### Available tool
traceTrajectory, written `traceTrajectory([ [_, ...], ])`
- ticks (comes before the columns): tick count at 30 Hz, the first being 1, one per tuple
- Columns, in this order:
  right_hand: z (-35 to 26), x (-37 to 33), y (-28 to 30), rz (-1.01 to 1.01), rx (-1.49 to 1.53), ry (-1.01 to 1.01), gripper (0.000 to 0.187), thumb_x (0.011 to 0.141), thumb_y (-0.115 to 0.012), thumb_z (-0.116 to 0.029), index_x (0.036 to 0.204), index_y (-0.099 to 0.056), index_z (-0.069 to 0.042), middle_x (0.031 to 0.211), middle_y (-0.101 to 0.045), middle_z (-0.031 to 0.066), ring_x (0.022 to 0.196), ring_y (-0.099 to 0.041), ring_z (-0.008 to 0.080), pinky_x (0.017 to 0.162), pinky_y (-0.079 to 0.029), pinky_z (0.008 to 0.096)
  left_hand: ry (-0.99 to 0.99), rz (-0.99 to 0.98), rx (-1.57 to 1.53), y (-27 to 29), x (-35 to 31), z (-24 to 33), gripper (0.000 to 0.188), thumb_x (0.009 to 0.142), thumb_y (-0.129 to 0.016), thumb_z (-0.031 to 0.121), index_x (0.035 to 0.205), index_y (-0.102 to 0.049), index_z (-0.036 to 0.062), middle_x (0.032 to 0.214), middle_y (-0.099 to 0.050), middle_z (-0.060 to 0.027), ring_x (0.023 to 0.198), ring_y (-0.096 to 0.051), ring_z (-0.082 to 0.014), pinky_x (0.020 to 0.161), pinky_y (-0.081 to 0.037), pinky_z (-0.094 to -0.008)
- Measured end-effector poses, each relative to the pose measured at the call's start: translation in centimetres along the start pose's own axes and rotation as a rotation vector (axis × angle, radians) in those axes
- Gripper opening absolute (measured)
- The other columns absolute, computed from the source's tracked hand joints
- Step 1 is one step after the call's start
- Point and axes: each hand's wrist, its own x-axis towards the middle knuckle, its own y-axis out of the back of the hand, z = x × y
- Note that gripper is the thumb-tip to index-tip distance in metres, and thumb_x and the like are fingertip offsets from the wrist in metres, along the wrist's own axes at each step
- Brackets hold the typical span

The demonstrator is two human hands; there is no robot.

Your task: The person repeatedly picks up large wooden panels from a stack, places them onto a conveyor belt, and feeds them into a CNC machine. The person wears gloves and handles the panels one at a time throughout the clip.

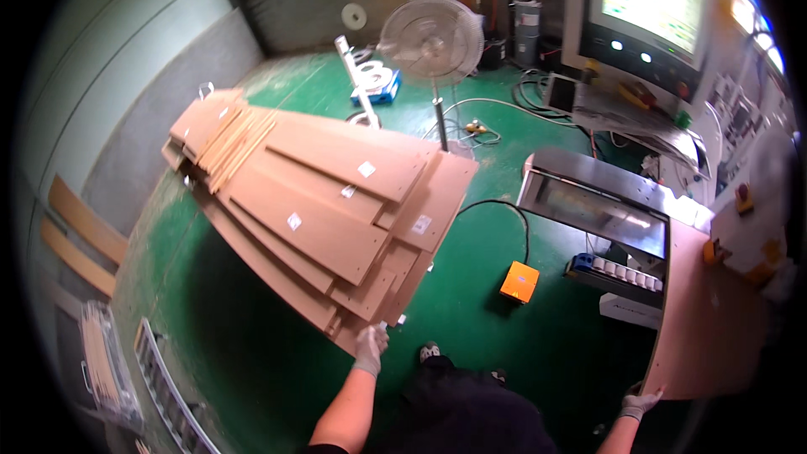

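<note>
At lower right, my right hand [640, 403] is pinching the board [708, 319] corner; one-sided pulling could be skewing it. At lower center, my half-curled left hand [370, 346] is meeting the panel stack [324, 244], hold unclear.

The held panel [704, 315] blurs toward its right edge, the labels [366, 169] too small to read

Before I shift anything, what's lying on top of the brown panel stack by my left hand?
The stack bears thin strips toward its far end and several white labels. What its upper panels cover can't be seen.
</note>
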Motion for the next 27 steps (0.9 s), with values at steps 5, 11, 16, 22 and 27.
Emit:
traceTrajectory([
  [5, 1.7, 1.2, -0.1, -0.170, -0.124, -0.029, 0.043, 0.102, -0.054, -0.054, 0.088, -0.064, -0.015, 0.075, -0.061, -0.0007, 0.066, -0.060, 0.0137, 0.057, -0.050, 0.0235, 0.116, 0.038, 0.050, -0.9, 1.2, 5.5, 0.033, 0.107, -0.047, 0.032, 0.088, -0.055, 0.0054, 0.071, -0.056, -0.0044, 0.054, -0.052, -0.0130, 0.045, -0.035, -0.0268],
  [11, 24.0, -22.1, -8.1, -0.714, -0.624, -0.518, 0.030, 0.103, -0.055, -0.021, 0.075, -0.044, -0.018, 0.065, -0.035, -0.0045, 0.056, -0.035, 0.0113, 0.051, -0.033, 0.0271, 0.101, -0.098, -0.010, 1.1, 4.7, 9.1, 0.032, 0.109, -0.046, 0.035, 0.092, -0.051, 0.0079, 0.068, -0.056, -0.0041, 0.055, -0.058, -0.0149, 0.044, -0.039, -0.0290],
  [16, 33.4, -34.6, -7.9, -1.478, -1.439, -0.291, 0.030, 0.103, -0.064, -0.028, 0.120, -0.067, -0.003, 0.107, -0.070, 0.0085, 0.099, -0.065, 0.0167, 0.087, -0.053, 0.0323, 0.184, -0.179, -0.274, -1.4, 8.8, 14.4, 0.045, 0.106, -0.054, 0.040, 0.133, -0.048, 0.0040, 0.131, -0.054, -0.0176, 0.106, -0.066, -0.0298, 0.080, -0.059, -0.0409],
  [22, 38.2, -33.6, -6.0, -1.348, -1.455, -0.543, 0.038, 0.104, -0.063, -0.033, 0.122, -0.066, 0.001, 0.105, -0.071, 0.0089, 0.093, -0.067, 0.0166, 0.085, -0.054, 0.0298, 0.143, -0.158, -0.186, -3.4, 11.8, 13.1, 0.028, 0.109, -0.052, 0.031, 0.124, -0.052, 0.0075, 0.116, -0.063, -0.0134, 0.089, -0.070, -0.0259, 0.067, -0.060, -0.0365],
  [27, 38.1, -38.6, -8.2, -1.128, -1.235, -0.627, 0.040, 0.106, -0.058, -0.034, 0.129, -0.060, 0.000, 0.109, -0.071, 0.0115, 0.097, -0.068, 0.0201, 0.087, -0.055, 0.0336, 0.112, -0.603, 0.358, -3.4, 4.6, 9.5, 0.040, 0.110, -0.047, 0.035, 0.114, -0.066, -0.0002, 0.096, -0.073, -0.0097, 0.080, -0.070, -0.0200, 0.070, -0.059, -0.0347],
])
